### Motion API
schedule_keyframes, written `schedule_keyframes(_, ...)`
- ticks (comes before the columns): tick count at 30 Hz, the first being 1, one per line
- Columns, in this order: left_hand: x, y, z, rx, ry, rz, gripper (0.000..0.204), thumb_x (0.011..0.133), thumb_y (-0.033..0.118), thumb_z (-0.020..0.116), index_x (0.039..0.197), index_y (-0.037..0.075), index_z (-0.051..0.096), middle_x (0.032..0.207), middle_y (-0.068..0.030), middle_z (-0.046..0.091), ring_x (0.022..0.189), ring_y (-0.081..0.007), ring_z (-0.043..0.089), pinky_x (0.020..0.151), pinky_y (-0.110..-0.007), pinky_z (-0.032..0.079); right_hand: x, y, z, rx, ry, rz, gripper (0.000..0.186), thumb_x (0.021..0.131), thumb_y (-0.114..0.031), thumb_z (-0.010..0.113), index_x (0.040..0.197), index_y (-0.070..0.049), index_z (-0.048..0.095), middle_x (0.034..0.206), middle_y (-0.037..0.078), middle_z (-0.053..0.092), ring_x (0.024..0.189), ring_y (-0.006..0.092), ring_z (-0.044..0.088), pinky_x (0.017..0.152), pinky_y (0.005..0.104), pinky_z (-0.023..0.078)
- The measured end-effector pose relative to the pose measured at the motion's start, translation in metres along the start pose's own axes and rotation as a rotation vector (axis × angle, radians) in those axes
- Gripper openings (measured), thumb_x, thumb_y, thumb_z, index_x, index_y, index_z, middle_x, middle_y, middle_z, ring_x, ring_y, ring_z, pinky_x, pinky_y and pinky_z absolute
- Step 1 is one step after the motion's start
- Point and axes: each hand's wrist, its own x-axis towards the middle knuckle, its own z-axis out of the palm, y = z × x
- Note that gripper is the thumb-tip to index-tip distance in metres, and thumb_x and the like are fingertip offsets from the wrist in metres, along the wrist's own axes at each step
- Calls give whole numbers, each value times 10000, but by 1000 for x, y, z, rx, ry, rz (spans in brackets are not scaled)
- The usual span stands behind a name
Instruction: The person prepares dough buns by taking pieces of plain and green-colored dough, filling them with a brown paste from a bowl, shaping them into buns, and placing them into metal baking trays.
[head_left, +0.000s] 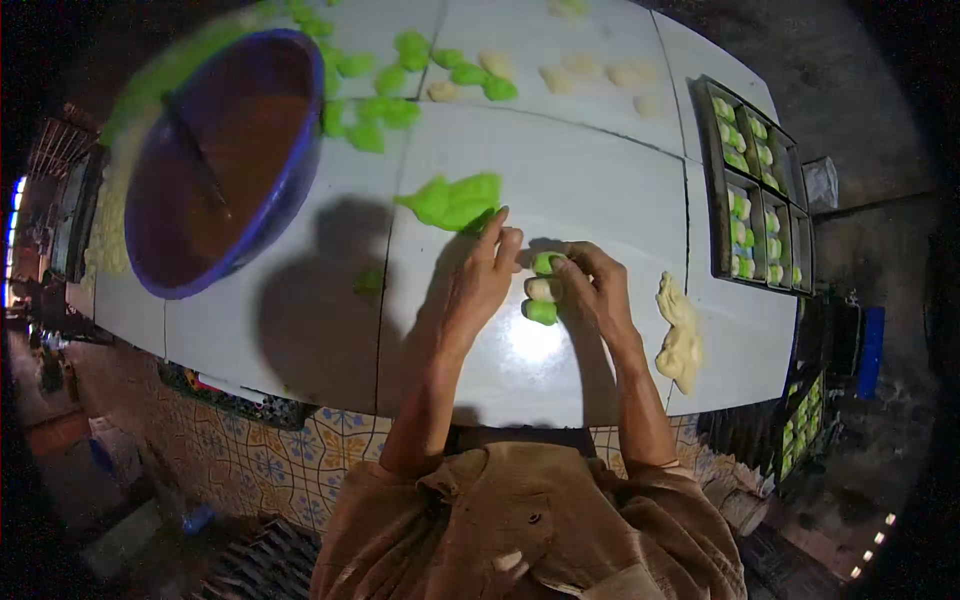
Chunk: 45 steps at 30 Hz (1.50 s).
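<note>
A flat, leaf-shaped piece of bright green dough (452, 202) lies on the white tiled table. My left hand (480, 275) is at its lower right edge, index finger stretched out and the other fingers partly bent, with nothing visible in its grip. To the right, three small dough rolls sit in a short column: a green roll (546, 262), a cream roll (543, 290) and another green roll (540, 313). The fingers of my right hand (596, 288) close on the top green roll from the right; its thumb is near the cream one.
A large purple basin (308, 150) of brown liquid with a stick stands at the left. Several green dough pieces (365, 135) and cream pieces (582, 66) lie along the far side. A lump of cream dough (680, 335) and a sectioned metal tray (716, 185) of rolls are at right.
</note>
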Motion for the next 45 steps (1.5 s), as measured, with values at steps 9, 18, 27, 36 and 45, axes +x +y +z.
schedule_keyframes(9, -29, 12, -15, 281, -90, 80, 652, 803, 195, 748, 1342, -10, 444, 1175, -219, 599, 847, -242, 691, 786, -348, 545, -2, -5, 3, -331, -10, 47, 393, 919, -247, 541, 1253, -42, 564, 1197, 190, 586, 1058, 355, 603, 902, 407, 485)
schedule_keyframes(18, -43, -35, 55, 422, 74, 351, 1040, 709, 95, 805, 1483, -30, 122, 1105, -246, 591, 982, -372, 628, 785, -418, 528, -9, 33, 19, -101, -57, -25, 303, 874, -203, 633, 1098, 0, 617, 996, 196, 634, 908, 347, 632, 796, 387, 500)
schedule_keyframes(27, 5, 39, 148, 266, -193, 531, 987, 763, -18, 710, 1507, 31, 63, 1142, -199, 579, 958, -284, 639, 755, -337, 573, -26, 46, -124, 383, 167, 284, 319, 888, -231, 663, 1106, -3, 620, 899, 82, 661, 803, 138, 614, 698, 299, 512)
schedule_keyframes(36, 133, 165, 439, 347, -558, 850, 964, 769, 70, 686, 1522, 71, 86, 1225, -195, 570, 1066, -385, 585, 901, -440, 482, -14, 195, -403, 168, 721, 264, 419, 883, -310, 652, 1115, 37, 625, 930, 115, 669, 725, 180, 621, 667, 308, 499)
schedule_keyframes(45, 231, 172, 643, 643, -597, 965, 661, 771, 166, 694, 1374, 100, 432, 1038, -182, 672, 974, -376, 638, 828, -555, 449, 39, 339, -567, -358, 686, 440, 436, 870, -406, 626, 988, 13, 657, 811, 218, 680, 751, 326, 684, 704, 435, 521)
